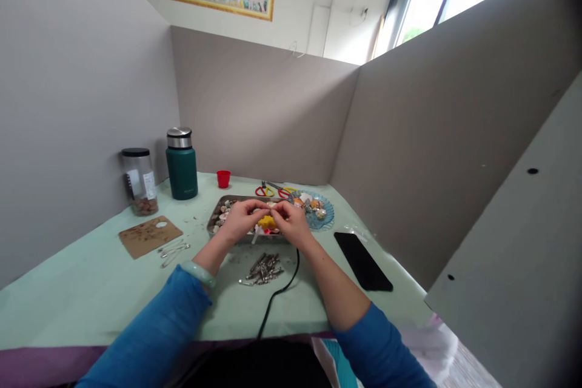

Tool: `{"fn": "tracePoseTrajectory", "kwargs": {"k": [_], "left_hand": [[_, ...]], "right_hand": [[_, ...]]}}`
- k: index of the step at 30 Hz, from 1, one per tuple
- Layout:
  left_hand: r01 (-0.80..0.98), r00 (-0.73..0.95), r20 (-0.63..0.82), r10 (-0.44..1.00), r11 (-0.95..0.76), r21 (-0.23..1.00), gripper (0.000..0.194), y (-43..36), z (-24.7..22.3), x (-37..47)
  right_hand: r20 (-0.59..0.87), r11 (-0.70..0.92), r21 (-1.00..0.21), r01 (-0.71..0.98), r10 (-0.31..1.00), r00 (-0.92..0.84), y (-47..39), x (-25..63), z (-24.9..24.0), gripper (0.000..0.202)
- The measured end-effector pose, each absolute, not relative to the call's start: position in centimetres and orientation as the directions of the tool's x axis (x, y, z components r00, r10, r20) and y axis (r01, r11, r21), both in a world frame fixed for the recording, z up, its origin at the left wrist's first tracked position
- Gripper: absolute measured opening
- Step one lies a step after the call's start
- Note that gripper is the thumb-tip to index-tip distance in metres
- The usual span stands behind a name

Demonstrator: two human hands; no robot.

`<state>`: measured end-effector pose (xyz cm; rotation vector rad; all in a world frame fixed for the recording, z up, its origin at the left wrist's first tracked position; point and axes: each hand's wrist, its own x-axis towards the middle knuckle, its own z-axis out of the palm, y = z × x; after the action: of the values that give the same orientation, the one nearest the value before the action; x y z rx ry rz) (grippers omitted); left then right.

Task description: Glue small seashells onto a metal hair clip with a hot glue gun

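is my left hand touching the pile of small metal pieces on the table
Apart: the head view shows bare pale green tablecloth between the left hand and the pile of small metal pieces.

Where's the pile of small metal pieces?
In the head view, the pile of metal pieces lies below centre, on the near side of the tray, just left of the black cable.

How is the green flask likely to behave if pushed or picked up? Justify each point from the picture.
The green flask would probably feel stiff, given its smooth, straight wall. Pushed near its silvery top, it might tip, being taller than wide. Laid over, its round body could roll.
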<state>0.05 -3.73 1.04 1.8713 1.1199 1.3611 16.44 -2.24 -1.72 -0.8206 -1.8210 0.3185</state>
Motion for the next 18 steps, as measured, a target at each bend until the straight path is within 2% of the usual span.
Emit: {"fn": "tracePoseTrajectory", "kwargs": {"k": [4, 6, 9, 12, 14, 18], "left_hand": [[0.210, 0.112, 0.430, 0.896, -0.445, 0.871, 0.029, -3.6, 1.0, 0.1], [0.146, 0.098, 0.406, 0.909, -0.416, 0.897, 0.031, -3.5, 1.0, 0.0], [0.093, 0.054, 0.383, 0.922, -0.387, 0.917, 0.032, -3.1, 0.9, -0.2], [0.057, -0.003, 0.377, 0.926, -0.377, 0.925, 0.032, -2.6, 0.7, -0.4], [0.033, -0.036, 0.374, 0.927, -0.373, 0.927, 0.032, -2.3, 0.5, -0.6], [-0.004, -0.096, 0.361, 0.928, -0.363, 0.932, 0.034, -1.6, 0.3, -1.1]], "right_hand": [[0.696, 0.705, -0.582, 0.406, 0.690, -0.198, -2.1, 16.6, -1.5, 0.024], [0.680, 0.668, -0.574, 0.474, 0.711, -0.180, -2.0, 16.9, -1.4, 0.026], [0.627, 0.580, -0.431, 0.691, 0.743, -0.233, -1.8, 17.5, -1.2, 0.023], [0.465, 0.466, -0.254, 0.848, 0.827, -0.316, -1.7, 17.7, -1.1, 0.033], [0.379, 0.399, -0.210, 0.893, 0.875, -0.302, -1.7, 17.5, -1.0, 0.040], [0.289, 0.323, -0.196, 0.926, 0.921, -0.260, -1.3, 16.7, -0.8, 0.043]]}}
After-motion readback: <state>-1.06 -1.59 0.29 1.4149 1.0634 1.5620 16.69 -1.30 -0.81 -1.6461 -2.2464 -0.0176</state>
